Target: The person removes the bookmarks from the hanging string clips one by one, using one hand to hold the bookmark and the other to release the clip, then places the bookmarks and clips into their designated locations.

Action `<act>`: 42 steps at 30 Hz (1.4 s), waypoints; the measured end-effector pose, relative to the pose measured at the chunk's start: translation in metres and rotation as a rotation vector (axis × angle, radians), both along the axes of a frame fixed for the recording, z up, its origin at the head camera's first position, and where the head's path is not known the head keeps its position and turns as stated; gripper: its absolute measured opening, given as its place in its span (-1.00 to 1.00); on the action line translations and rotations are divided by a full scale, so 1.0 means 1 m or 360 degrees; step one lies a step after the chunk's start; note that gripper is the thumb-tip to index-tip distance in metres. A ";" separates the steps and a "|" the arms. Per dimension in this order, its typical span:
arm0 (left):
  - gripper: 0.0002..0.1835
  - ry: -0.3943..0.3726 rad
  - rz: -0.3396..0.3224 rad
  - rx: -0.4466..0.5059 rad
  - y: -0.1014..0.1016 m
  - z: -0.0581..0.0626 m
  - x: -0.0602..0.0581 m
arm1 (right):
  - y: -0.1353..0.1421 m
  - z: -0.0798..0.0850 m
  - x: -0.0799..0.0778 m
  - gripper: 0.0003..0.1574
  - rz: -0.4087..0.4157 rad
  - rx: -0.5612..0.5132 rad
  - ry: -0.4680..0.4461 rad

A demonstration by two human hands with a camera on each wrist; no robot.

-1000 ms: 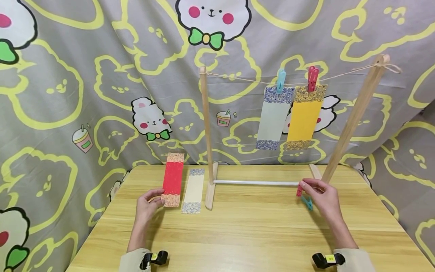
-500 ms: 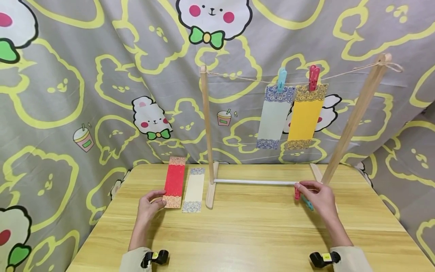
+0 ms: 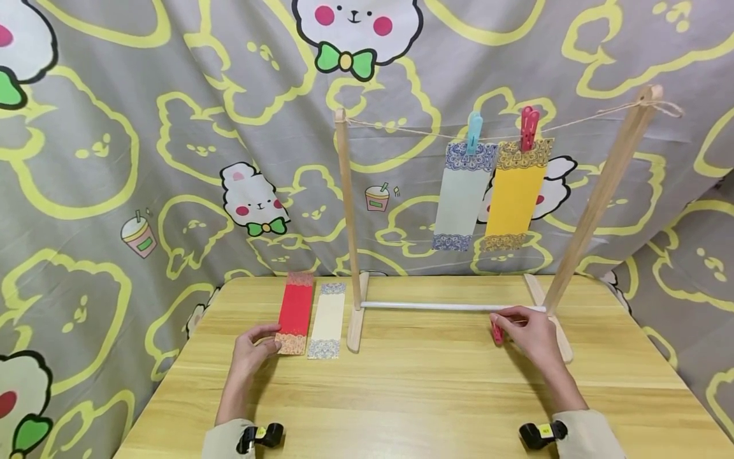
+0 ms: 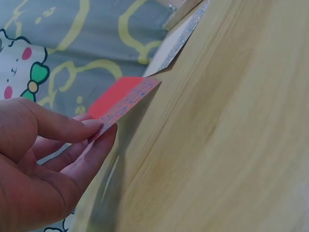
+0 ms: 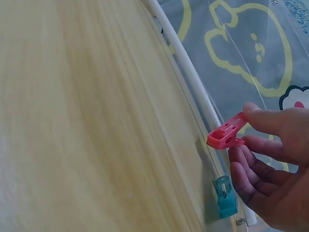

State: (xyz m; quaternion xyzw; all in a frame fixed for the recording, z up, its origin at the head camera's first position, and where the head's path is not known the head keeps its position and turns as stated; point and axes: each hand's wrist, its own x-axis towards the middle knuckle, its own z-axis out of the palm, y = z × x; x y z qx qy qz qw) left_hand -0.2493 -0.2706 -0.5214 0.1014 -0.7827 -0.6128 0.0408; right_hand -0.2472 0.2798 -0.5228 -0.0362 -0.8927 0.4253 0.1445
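Note:
My left hand (image 3: pixel 252 349) pinches the near, patterned end of a red paper bookmark (image 3: pixel 295 311) between thumb and fingers. In the left wrist view the bookmark (image 4: pixel 120 104) tilts just above the table, a shadow beneath it. A cream bookmark (image 3: pixel 327 320) with patterned ends lies to its right. My right hand (image 3: pixel 533 331) pinches a red clothespin (image 5: pixel 226 135) by its handle end, held over the table near the white rod. A teal clothespin (image 5: pixel 225 197) lies below that hand; in the head view the hand hides it.
A wooden rack with a left post (image 3: pixel 348 210), a right post (image 3: pixel 602 197) and a white bottom rod (image 3: pixel 424 306) carries a string. From it hang a pale blue bookmark (image 3: pixel 461 197) under a blue clothespin (image 3: pixel 473 134) and a yellow bookmark (image 3: pixel 516 197) under a red clothespin (image 3: pixel 529 129). A patterned curtain stands behind.
My right hand has moved left with the red clothespin, away from the teal one. The red bookmark's far end has dropped towards the table while my left hand stays nearly in place.

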 end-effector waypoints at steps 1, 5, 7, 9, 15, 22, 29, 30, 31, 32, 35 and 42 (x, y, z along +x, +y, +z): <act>-0.56 -0.0005 -0.0004 0.0005 0.000 0.000 0.000 | 0.000 0.000 0.000 -0.56 0.0000 0.0020 -0.0001; -0.56 -0.0007 -0.0009 0.0005 -0.001 -0.001 0.001 | -0.002 0.001 -0.001 -0.57 -0.0013 0.0068 -0.0022; -0.57 -0.0005 -0.0009 0.0001 -0.001 -0.002 0.001 | -0.003 0.001 -0.001 -0.57 -0.0017 0.0102 -0.0038; -0.59 -0.0015 -0.0023 -0.0007 -0.001 -0.002 0.001 | -0.004 0.001 -0.001 -0.57 -0.0022 0.0141 -0.0056; -0.60 -0.0066 -0.0077 -0.0022 -0.001 -0.003 0.003 | -0.006 -0.001 -0.003 -0.59 -0.0009 0.0261 -0.0060; -0.61 -0.0092 -0.0095 -0.0060 -0.002 -0.004 0.003 | -0.010 -0.003 -0.004 -0.66 -0.0007 0.0361 0.0037; -0.60 -0.0056 -0.0140 -0.0175 0.003 0.002 0.004 | -0.012 -0.004 -0.005 -0.73 0.0008 0.0445 0.0096; -0.60 -0.0058 -0.0139 -0.0186 0.003 0.002 0.004 | -0.013 -0.004 -0.005 -0.73 0.0009 0.0454 0.0107; -0.60 -0.0060 -0.0139 -0.0195 0.003 0.002 0.004 | -0.013 -0.005 -0.005 -0.73 0.0010 0.0459 0.0115; -0.60 -0.0066 -0.0138 -0.0201 0.003 0.002 0.004 | -0.014 -0.005 -0.006 -0.73 0.0011 0.0459 0.0120; -0.60 -0.0071 -0.0129 -0.0228 0.003 0.002 0.004 | -0.015 -0.005 -0.006 -0.72 0.0006 0.0460 0.0123; -0.59 -0.0074 -0.0122 -0.0289 0.004 0.003 0.002 | -0.016 -0.005 -0.006 -0.70 -0.0006 0.0468 0.0090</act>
